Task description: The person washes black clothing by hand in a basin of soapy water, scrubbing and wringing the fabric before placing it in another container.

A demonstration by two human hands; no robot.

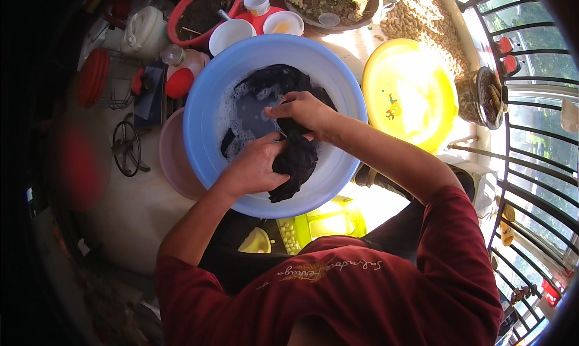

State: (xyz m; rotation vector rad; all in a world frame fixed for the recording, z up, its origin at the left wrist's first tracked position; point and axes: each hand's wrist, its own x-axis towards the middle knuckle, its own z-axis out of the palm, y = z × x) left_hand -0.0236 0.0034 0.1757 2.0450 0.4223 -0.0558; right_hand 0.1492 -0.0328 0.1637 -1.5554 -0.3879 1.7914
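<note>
A wide blue basin (202, 105) holds cloudy, sudsy water (256, 117). Over its near right part, my left hand (258, 164) is closed on a bunched black cloth (297, 165), whose lower end hangs toward the basin's near wall. Close beside it, my right hand (301, 112) grips the upper part of the same cloth, thumb and forefinger pointing left. More dark fabric (274, 78) lies in the water along the far side. Some fingertips are hidden behind the cloth, whose garment type I cannot make out.
A yellow basin (416, 93) stands to the right, a pink basin (175, 156) under the blue one's left rim. Beyond are white bowls (232, 34) and a red planter (178, 17). A yellow-green plastic stool or tray (332, 219) is near me; barred windows (537, 105) line the right.
</note>
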